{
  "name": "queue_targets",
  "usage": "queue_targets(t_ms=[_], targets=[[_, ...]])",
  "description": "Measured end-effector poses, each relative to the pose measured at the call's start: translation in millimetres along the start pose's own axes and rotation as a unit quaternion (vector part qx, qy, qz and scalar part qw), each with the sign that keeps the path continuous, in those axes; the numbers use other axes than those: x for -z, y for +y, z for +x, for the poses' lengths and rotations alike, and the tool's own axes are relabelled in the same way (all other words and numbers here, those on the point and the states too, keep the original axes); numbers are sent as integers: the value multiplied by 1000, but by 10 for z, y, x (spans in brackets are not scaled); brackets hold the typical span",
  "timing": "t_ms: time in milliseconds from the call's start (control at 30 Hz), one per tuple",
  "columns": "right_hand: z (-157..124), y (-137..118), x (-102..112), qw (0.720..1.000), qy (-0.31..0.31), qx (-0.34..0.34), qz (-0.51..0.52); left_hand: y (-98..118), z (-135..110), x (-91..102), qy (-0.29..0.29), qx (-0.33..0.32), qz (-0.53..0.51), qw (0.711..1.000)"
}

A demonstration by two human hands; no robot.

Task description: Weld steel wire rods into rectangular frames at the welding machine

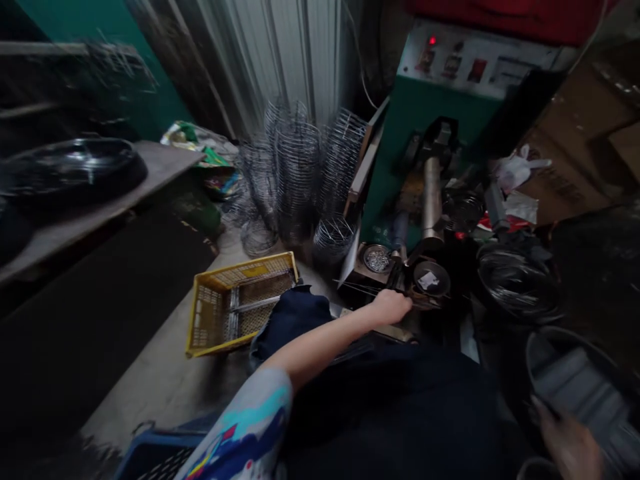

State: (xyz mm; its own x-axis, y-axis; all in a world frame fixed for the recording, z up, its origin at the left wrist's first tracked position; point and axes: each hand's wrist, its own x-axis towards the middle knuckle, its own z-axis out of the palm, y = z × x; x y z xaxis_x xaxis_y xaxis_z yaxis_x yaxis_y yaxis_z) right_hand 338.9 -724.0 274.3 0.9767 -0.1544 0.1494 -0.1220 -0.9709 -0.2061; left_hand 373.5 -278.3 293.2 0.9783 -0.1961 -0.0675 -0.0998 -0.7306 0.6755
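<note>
My left hand (pixel 393 307) is stretched out in front of the green machine (pixel 380 200), its fingers closed around thin metal rods (pixel 359 287) whose ends stick out to the left. Just beyond it are a small round dish of shiny bits (pixel 377 259) and a dark round dish (pixel 431 279) with a pale scrap in it. At the lower right, my right hand (pixel 573 437) is beside a dark tub (pixel 531 360) with grey flat-sided pieces (pixel 575 383) in it. Motion smears its fingers, so what they hold does not show.
A yellow crate (pixel 200 320) with metal rods stands on the floor to the left, and a blue crate (pixel 150 443) is nearer. Stacked wire baskets (pixel 297 173) lean by the corrugated wall. A table (pixel 165 163) juts in from the left. Wire coils (pixel 517 283) lie right of the machine.
</note>
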Motion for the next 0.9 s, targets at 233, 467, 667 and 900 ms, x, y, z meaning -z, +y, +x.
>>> queue_targets(t_ms=[233,467,667,900], targets=[[206,-1319,1,980,-36,18,194,-402,-608,431,107,24,41,993],[144,-2733,-198,787,-252,-6,564,-373,-963,379,246,3,-71,967],[152,-3355,-416,756,-227,-17,614,-349,-986,308,266,-8,-38,963],[70,-3563,-537,675,-205,-66,706,-377,-985,230,287,9,-29,957]])
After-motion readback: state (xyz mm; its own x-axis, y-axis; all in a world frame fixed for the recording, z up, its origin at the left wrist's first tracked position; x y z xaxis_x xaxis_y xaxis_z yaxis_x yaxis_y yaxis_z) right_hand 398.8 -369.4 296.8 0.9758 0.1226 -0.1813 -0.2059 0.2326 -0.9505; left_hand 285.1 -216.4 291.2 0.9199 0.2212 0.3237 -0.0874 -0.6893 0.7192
